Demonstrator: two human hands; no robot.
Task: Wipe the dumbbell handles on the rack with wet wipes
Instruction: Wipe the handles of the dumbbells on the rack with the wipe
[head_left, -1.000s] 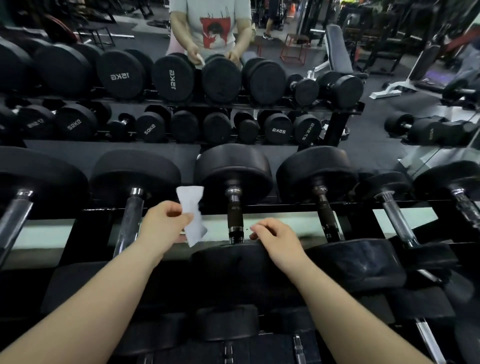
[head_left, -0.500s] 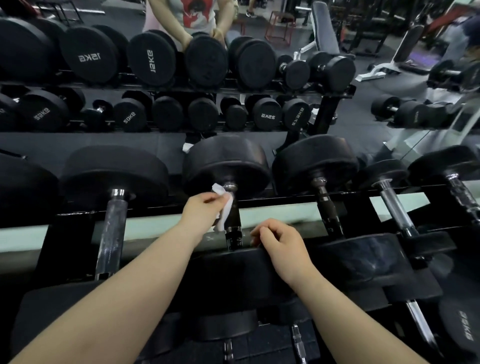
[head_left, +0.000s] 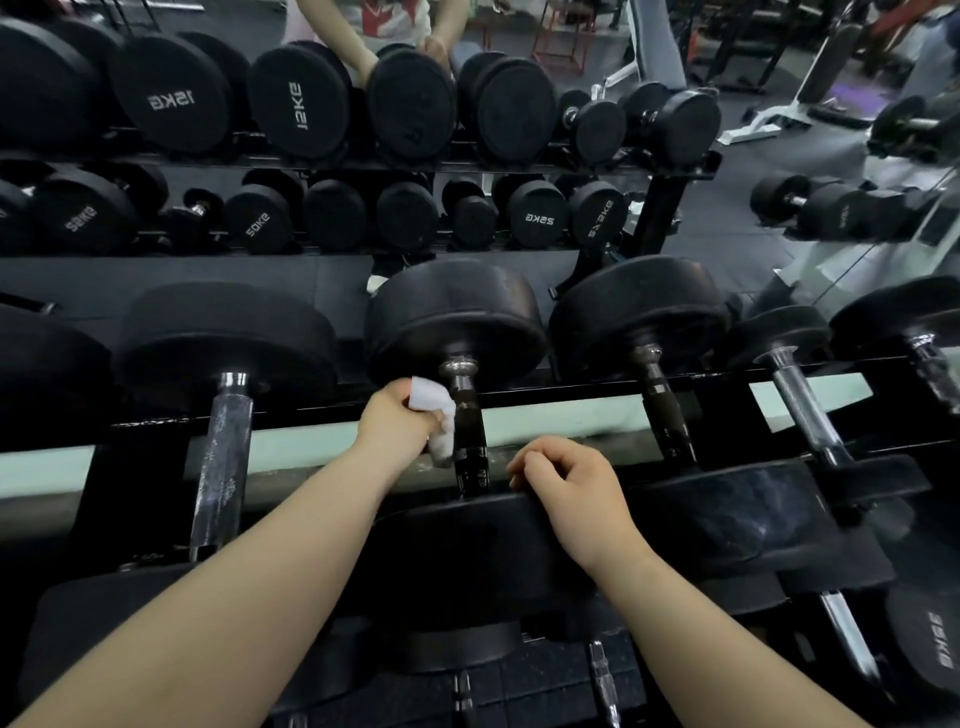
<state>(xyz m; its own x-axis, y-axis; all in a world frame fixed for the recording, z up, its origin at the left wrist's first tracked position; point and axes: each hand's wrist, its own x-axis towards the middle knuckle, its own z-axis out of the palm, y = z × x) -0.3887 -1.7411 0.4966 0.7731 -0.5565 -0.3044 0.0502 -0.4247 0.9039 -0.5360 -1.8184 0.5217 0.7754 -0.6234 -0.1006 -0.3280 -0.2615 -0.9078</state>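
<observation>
My left hand (head_left: 397, 418) grips a white wet wipe (head_left: 434, 410) and presses it against the left side of the dark handle (head_left: 470, 447) of the middle dumbbell on the top rack rail. The wipe covers the handle's upper part, just under the far black head (head_left: 457, 317). My right hand (head_left: 566, 486) rests with curled fingers on the near head (head_left: 467, 540) of that same dumbbell and holds nothing. Left of it lies a dumbbell with a chrome handle (head_left: 221, 462). To the right lies one with a dark handle (head_left: 667, 410), then one with a chrome handle (head_left: 802, 405).
A mirror behind the rack reflects rows of black dumbbells (head_left: 291, 109) and a person's reflected arms (head_left: 337, 36). The black rack rail (head_left: 571, 395) runs across. Lower tiers hold more dumbbells (head_left: 924, 660). Benches and loose dumbbells (head_left: 810, 200) stand on the floor at right.
My left hand carried the wipe from the gap left of the middle dumbbell onto its handle and now clasps it lower down. My right hand stayed on the near head.
</observation>
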